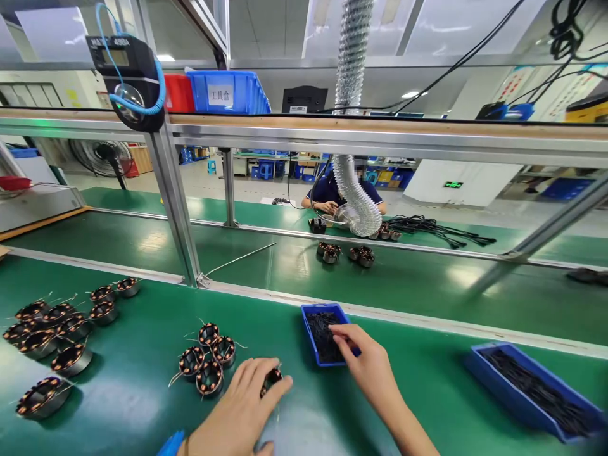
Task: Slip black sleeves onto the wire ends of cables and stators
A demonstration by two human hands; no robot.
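Observation:
My left hand (pixel 242 405) curls around a small motor stator (pixel 272 380), a dark ring with copper windings, low over the green bench. Most of this ring hides behind the fingers. My right hand (pixel 363 354) reaches into a blue tray (pixel 304 329) of short, thin black pieces (pixel 323 326) that look like tubing. Its thumb and forefinger are pinched at the pile; whatever lies between the tips is too small to make out. Left of my left hand, several similar stators (pixel 209 379) stand in a tight cluster, with thin wire ends sticking out.
More, larger stators (pixel 71 360) fill the bench's left side. Another blue tray (pixel 517 405) of black pieces stands at the right. Beyond a metal frame post (pixel 175 190), a conveyor (pixel 285 266) carries stators. A person (pixel 327 206) works opposite, behind a hanging duct (pixel 354 196).

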